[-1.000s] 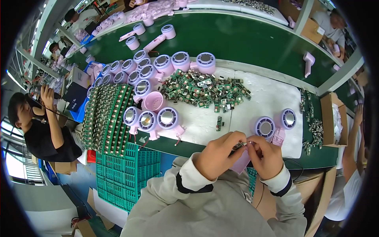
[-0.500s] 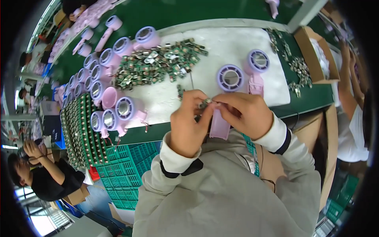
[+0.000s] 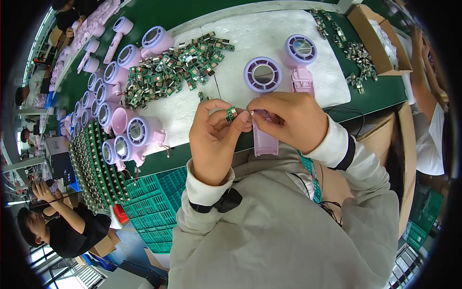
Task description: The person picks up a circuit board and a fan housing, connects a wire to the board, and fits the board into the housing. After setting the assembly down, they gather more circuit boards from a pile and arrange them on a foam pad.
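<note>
Between the thumb and fingers of my left hand (image 3: 215, 137) is a small green circuit board (image 3: 231, 114). My right hand (image 3: 293, 120) pinches beside it, fingertips closed on a tiny white connector (image 3: 251, 112). Under my right hand a pink plastic handle (image 3: 265, 140) points toward me. Just beyond my hands lies a purple-rimmed fan head (image 3: 263, 74) with a round, shiny centre. My hands hide whether the handle joins it. A second fan head (image 3: 301, 50), with a pink handle part (image 3: 302, 80) close by, lies farther right.
A heap of circuit boards (image 3: 168, 72) covers the white foam sheet's left part. Several pink-and-purple fans (image 3: 137, 131) line the left, near stacked board panels (image 3: 103, 164). Loose boards (image 3: 358, 60) and a cardboard box (image 3: 380, 38) are at right. Green crates (image 3: 151, 207) stand below; co-workers sit around.
My hands have come slightly apart at the fingertips. The circuit board in my left hand has turned and shows more of its face. The whole view has shifted a little.
</note>
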Demonstrator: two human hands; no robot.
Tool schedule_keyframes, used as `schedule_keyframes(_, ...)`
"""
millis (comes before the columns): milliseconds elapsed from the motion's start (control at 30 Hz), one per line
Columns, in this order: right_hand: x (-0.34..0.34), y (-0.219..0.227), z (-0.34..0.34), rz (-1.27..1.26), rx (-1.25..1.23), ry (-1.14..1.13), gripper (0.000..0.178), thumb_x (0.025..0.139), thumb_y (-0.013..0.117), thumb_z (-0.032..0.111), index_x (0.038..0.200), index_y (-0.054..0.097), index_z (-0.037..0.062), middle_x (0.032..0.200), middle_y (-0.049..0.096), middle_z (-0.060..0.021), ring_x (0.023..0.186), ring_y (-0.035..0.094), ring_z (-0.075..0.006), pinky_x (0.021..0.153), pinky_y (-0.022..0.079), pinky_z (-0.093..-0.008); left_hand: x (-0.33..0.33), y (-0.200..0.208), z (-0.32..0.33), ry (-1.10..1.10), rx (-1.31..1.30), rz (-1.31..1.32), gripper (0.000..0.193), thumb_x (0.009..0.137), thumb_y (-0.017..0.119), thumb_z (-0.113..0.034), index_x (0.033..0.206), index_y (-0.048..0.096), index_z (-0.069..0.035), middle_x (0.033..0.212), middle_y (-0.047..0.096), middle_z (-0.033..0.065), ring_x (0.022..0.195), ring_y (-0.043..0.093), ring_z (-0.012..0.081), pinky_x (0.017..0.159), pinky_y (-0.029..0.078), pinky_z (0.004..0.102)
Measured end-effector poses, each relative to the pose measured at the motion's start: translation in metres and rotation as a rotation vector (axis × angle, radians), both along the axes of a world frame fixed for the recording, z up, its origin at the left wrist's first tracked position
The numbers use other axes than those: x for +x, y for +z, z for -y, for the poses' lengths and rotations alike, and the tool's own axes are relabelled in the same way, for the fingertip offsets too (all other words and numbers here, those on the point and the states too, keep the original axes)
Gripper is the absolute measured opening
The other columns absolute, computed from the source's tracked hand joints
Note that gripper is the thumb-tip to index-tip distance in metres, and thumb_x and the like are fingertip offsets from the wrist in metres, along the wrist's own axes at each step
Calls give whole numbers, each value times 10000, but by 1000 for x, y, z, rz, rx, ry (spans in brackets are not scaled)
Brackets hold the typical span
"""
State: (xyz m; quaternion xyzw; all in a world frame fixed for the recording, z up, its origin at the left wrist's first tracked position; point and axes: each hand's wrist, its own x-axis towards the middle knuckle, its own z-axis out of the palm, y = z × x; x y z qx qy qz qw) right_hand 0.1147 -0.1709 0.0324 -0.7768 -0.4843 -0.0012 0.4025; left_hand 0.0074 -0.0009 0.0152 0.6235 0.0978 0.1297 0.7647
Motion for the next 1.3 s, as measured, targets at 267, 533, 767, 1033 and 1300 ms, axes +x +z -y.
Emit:
schedule_keyframes(267,-2,0,-2,-2,11,-5,195,860,726,18,1048,728,66,799,686,-82,616,665,-195,549,517,-301,-1,2,9,78,90,-19,321,957,692,59,1208,499,9,1047,742,159,911,737,176,799,592,275)
schedule_keyframes(533,-3,-1,-2,14,0,-18,195,850,725,9,1037,725,65,787,678,-80,603,653,-189,540,511,-303,0,-4,12,137,283,56,271,939,714,58,1149,548,12,1020,740,136,890,733,148,730,594,266)
schedule_keyframes(767,1,7,1,110,-26,-41,181,831,743,20,1004,722,69,758,647,-69,570,611,-179,521,475,-303,-1,-8,28,304,494,142,276,940,709,64,1178,576,27,1017,725,121,882,733,150,755,605,271)
schedule_keyframes(1033,2,12,1,40,27,-65,144,830,762,44,961,708,66,749,616,-56,575,594,-174,531,463,-308,-5,2,18,126,-25,91,346,964,660,90,1293,560,48,1212,663,132,982,723,189,884,596,293)
schedule_keyframes(1300,4,6,-2,150,20,-9,152,848,751,32,990,704,59,739,603,-55,577,583,-178,535,467,-321,-5,-7,18,83,-19,78,366,970,642,99,1321,555,46,1239,659,133,1033,714,183,891,584,281)
